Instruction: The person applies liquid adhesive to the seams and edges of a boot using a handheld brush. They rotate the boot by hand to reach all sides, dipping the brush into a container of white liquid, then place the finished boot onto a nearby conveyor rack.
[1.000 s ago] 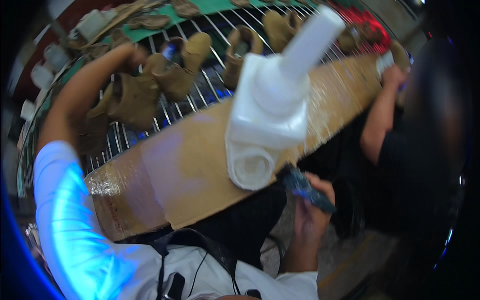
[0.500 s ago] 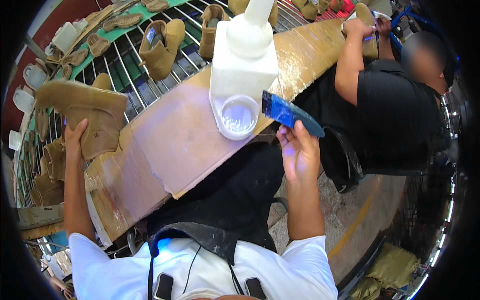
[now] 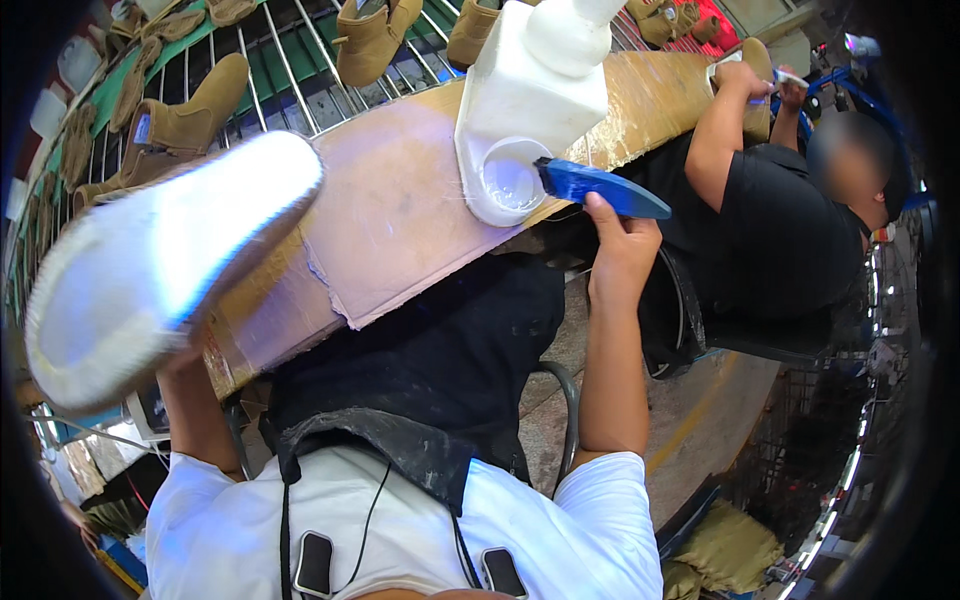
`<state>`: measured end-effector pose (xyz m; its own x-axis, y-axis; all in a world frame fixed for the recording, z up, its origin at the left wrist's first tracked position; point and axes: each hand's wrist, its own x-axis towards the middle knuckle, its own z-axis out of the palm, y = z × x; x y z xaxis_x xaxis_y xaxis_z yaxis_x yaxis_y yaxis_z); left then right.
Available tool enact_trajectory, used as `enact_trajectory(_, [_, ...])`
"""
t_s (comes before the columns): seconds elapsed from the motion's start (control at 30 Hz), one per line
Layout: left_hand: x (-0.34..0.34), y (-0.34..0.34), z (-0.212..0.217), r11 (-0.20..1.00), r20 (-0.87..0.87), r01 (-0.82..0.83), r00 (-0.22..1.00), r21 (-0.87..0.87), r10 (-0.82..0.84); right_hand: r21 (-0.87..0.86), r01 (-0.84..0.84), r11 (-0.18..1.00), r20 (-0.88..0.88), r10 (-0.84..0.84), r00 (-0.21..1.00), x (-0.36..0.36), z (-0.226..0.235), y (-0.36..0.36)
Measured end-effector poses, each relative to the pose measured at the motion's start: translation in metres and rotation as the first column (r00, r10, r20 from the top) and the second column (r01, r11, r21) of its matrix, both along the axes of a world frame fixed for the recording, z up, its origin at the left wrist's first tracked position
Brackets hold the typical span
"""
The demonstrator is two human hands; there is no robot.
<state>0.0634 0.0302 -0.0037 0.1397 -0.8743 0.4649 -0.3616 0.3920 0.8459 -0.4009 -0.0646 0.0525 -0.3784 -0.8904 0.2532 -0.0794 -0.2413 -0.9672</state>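
Observation:
My left hand (image 3: 186, 352) holds up a tan boot, its pale sole (image 3: 190, 255) turned upward and smeared by motion. Most of that hand's fingers are hidden behind the boot. Between finger and thumb, my right hand (image 3: 622, 245) grips a flat blue brush (image 3: 610, 190). The brush's dark bristle end is at the right rim of a round white cup (image 3: 515, 180) with a whitish, shiny liquid inside. This cup forms the front of a white plastic bottle (image 3: 530, 95) standing on the cardboard.
Worn cardboard (image 3: 390, 200) covers the bench in front of me. Beyond it, tan boots (image 3: 375, 40) stand on a metal rod rack (image 3: 290, 60). At the right, a co-worker in black (image 3: 770, 220) handles another boot (image 3: 757, 85).
The boot in my left hand has turned sole-up and come nearer. My right hand has raised the brush, bringing its bristles to the cup's rim. The view has shifted.

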Motion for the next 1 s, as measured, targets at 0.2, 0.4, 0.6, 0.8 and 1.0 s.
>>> enact_trajectory(0.2, [-0.095, -0.017, 0.045, 0.979, 0.477, 0.183, 0.871, -0.090, -0.119, -0.183, -0.169, 0.968, -0.891, -0.091, 0.445, 0.032, 0.023, -0.021])
enact_trajectory(0.4, [-0.116, -0.014, 0.067, 0.997, 0.508, 0.079, 0.860, -0.025, -0.055, 0.127, 0.061, 0.990, -0.963, 0.108, 0.248, 0.051, 0.032, -0.032])
enact_trajectory(0.6, [-0.109, -0.017, 0.068, 0.989, 0.511, 0.147, 0.851, -0.015, -0.119, 0.231, -0.147, 0.962, -0.374, 0.227, 0.899, 0.020, 0.010, -0.043])
enact_trajectory(0.8, [-0.107, -0.018, 0.055, 0.981, 0.536, 0.173, 0.838, -0.085, -0.101, -0.082, -0.316, 0.945, -0.656, 0.188, 0.731, 0.038, -0.013, -0.031])
enact_trajectory(1.0, [-0.109, -0.008, 0.051, 0.988, 0.547, 0.142, 0.833, -0.057, -0.087, 0.114, -0.329, 0.937, -0.413, 0.346, 0.843, 0.010, -0.002, -0.030])
